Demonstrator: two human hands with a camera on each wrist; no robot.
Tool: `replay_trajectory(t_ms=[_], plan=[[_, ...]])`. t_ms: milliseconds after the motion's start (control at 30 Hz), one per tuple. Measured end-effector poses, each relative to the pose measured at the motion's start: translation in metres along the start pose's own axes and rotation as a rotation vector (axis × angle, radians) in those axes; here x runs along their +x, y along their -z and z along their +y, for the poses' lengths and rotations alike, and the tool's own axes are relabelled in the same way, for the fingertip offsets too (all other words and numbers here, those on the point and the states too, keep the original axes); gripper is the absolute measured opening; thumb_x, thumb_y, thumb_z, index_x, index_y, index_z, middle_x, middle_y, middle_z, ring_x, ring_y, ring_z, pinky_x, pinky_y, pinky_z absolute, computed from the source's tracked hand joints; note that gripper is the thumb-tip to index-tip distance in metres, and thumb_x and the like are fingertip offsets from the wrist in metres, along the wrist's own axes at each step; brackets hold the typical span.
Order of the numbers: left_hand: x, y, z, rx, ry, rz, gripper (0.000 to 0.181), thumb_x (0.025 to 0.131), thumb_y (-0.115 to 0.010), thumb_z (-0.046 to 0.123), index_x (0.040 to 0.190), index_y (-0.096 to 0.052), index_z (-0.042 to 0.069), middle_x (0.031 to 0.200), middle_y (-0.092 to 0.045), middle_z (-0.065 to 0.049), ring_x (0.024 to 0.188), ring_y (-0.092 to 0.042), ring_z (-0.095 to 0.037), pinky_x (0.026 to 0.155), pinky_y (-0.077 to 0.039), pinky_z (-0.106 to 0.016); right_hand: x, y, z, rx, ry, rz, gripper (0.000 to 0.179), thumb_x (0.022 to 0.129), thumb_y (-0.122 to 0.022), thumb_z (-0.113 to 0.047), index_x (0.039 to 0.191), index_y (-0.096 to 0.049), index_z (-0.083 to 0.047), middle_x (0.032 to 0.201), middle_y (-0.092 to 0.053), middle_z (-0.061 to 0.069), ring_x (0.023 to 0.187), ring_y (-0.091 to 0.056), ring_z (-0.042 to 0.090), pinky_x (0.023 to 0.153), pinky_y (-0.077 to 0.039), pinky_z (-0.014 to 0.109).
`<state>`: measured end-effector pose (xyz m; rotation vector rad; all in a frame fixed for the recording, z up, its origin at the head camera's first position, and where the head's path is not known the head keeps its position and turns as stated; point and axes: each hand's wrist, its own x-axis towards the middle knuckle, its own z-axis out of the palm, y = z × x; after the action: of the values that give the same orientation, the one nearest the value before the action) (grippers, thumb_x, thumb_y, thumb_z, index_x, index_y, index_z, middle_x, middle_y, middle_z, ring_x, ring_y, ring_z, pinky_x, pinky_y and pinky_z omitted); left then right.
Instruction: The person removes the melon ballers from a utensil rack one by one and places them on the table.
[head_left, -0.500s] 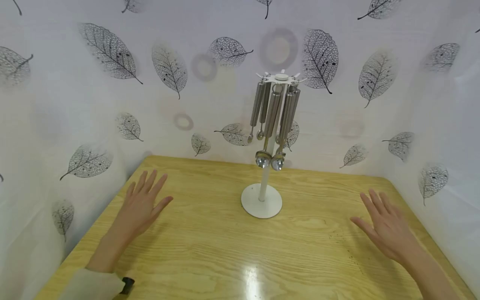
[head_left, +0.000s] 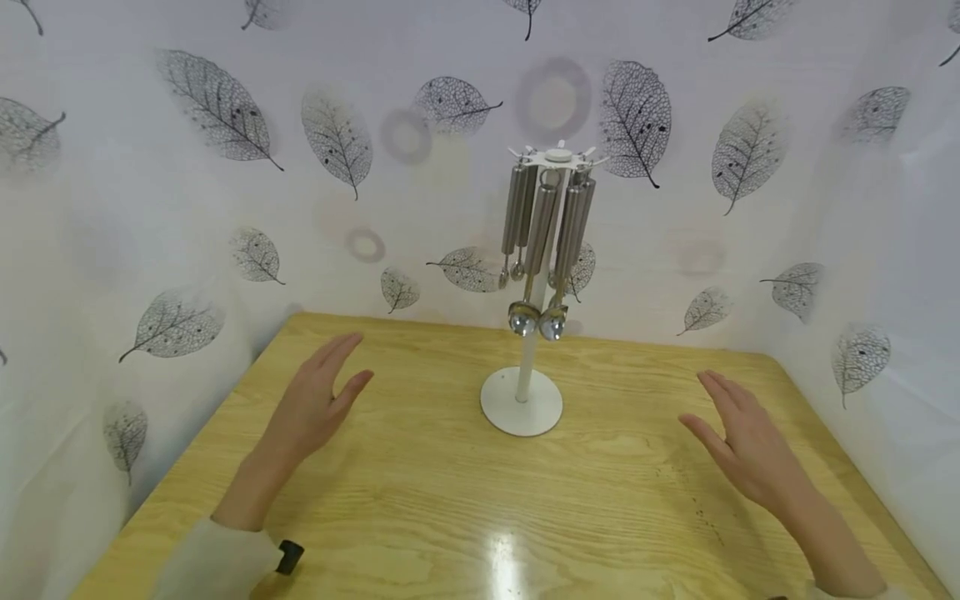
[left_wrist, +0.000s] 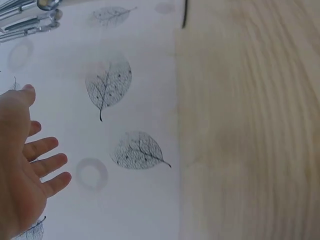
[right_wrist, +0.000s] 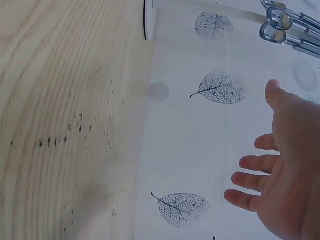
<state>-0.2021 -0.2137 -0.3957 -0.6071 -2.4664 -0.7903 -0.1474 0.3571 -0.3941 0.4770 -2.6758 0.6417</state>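
Note:
A white rack [head_left: 522, 402] with a round base stands toward the back of the table. Several metal utensils with steel handles [head_left: 542, 225] hang from its top, two of them with ladle-like bowls [head_left: 523, 318] lowest in front; smaller spoon-like ends [head_left: 510, 273] show behind. My left hand [head_left: 309, 408] is held over the table to the left of the rack, thumb apart from the fingers, holding nothing. Over the right side my right hand [head_left: 753, 450] is likewise empty, its fingers extended. Both palms face inward, apart from the rack.
The wooden table [head_left: 450, 500] has rounded back corners and small dark specks at the right. A pale curtain [head_left: 465, 200] printed with leaves surrounds its back and sides. A dark band [head_left: 289, 557] shows at the left sleeve.
Both hands have turned from palms down to palms facing inward and moved closer to the rack. The rack and hanging utensils stay in place.

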Motion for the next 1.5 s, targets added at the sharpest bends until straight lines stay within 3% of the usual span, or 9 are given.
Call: replay_trajectory(t_ms=[100,300,433,567,633,867,1100,1367,1500], plan=[[0.006,-0.004,0.01,-0.056,0.014,0.02,0.053,0.11,-0.063,0.025,0.154,-0.049,-0.001,0.152,-0.053,-0.024,0.14,-0.048,-0.046,0.112,-0.04,-0.066,0.004,0.0,-0.011,0.036,-0.041,-0.011,0.065,0.11,-0.061,-0.027,0.159,-0.035,0.007,0.156,-0.037,0.038,0.14,-0.033,0.061,0.108,-0.031,0.078],[0.027,-0.015,0.024,-0.221,-0.048,0.131,0.045,0.104,-0.067,0.006,0.146,-0.056,-0.008,0.142,-0.062,-0.025,0.132,-0.058,-0.042,0.107,-0.049,-0.057,0.015,-0.004,-0.034,0.078,-0.046,0.045,0.057,0.109,-0.064,-0.024,0.153,-0.045,0.007,0.152,-0.046,0.033,0.131,-0.048,0.055,0.089,-0.049,0.071],[0.041,-0.017,0.039,-0.342,-0.04,0.167,0.041,0.105,-0.065,0.002,0.144,-0.059,-0.006,0.136,-0.067,-0.022,0.122,-0.066,-0.037,0.101,-0.056,-0.04,0.024,-0.008,-0.049,0.1,0.006,0.114,0.05,0.107,-0.066,-0.017,0.149,-0.052,0.005,0.145,-0.057,0.027,0.113,-0.062,0.046,0.077,-0.058,0.051],[0.055,-0.015,0.055,-0.443,0.021,0.177,0.035,0.108,-0.062,0.007,0.142,-0.062,-0.002,0.133,-0.069,-0.018,0.113,-0.07,-0.032,0.094,-0.055,-0.021,0.033,-0.011,-0.063,0.13,0.051,0.179,0.042,0.106,-0.067,-0.013,0.144,-0.059,0.003,0.137,-0.065,0.021,0.101,-0.068,0.038,0.068,-0.055,0.028],[0.062,-0.014,0.063,-0.482,0.045,0.18,0.033,0.109,-0.061,0.009,0.141,-0.063,-0.001,0.131,-0.07,-0.017,0.112,-0.07,-0.03,0.092,-0.053,-0.017,0.038,-0.013,-0.068,0.146,0.077,0.212,0.039,0.104,-0.068,-0.01,0.141,-0.062,0.003,0.133,-0.067,0.02,0.098,-0.068,0.034,0.066,-0.053,0.02],[0.087,-0.009,0.085,-0.652,0.055,0.209,0.03,0.109,-0.06,0.005,0.137,-0.064,-0.006,0.124,-0.071,-0.018,0.108,-0.07,-0.025,0.092,-0.057,-0.024,0.054,-0.017,-0.085,0.203,0.144,0.282,0.035,0.1,-0.071,0.0,0.135,-0.066,0.004,0.124,-0.072,0.015,0.097,-0.066,0.016,0.078,-0.049,0.007],[0.113,0.0,0.108,-0.799,0.034,0.245,0.027,0.108,-0.06,0.002,0.132,-0.066,-0.009,0.117,-0.073,-0.019,0.1,-0.072,-0.018,0.09,-0.06,-0.031,0.076,-0.013,-0.112,0.309,0.209,0.324,0.034,0.097,-0.072,0.007,0.131,-0.07,0.003,0.118,-0.075,0.013,0.099,-0.066,0.009,0.086,-0.051,0.009],[0.146,0.007,0.136,-0.833,0.018,0.266,0.025,0.106,-0.064,0.003,0.128,-0.068,-0.01,0.111,-0.075,-0.02,0.092,-0.073,-0.024,0.085,-0.062,-0.031,0.095,-0.011,-0.14,0.386,0.165,0.344,0.027,0.099,-0.072,0.003,0.126,-0.073,0.002,0.11,-0.077,0.011,0.089,-0.068,0.004,0.076,-0.053,0.01],[0.16,0.009,0.146,-0.839,0.021,0.272,0.025,0.105,-0.066,0.004,0.127,-0.069,-0.009,0.106,-0.075,-0.02,0.087,-0.073,-0.02,0.084,-0.062,-0.032,0.105,-0.011,-0.152,0.423,0.146,0.346,0.025,0.1,-0.072,0.001,0.125,-0.073,0.004,0.108,-0.077,0.012,0.086,-0.069,0.005,0.075,-0.054,0.012]])
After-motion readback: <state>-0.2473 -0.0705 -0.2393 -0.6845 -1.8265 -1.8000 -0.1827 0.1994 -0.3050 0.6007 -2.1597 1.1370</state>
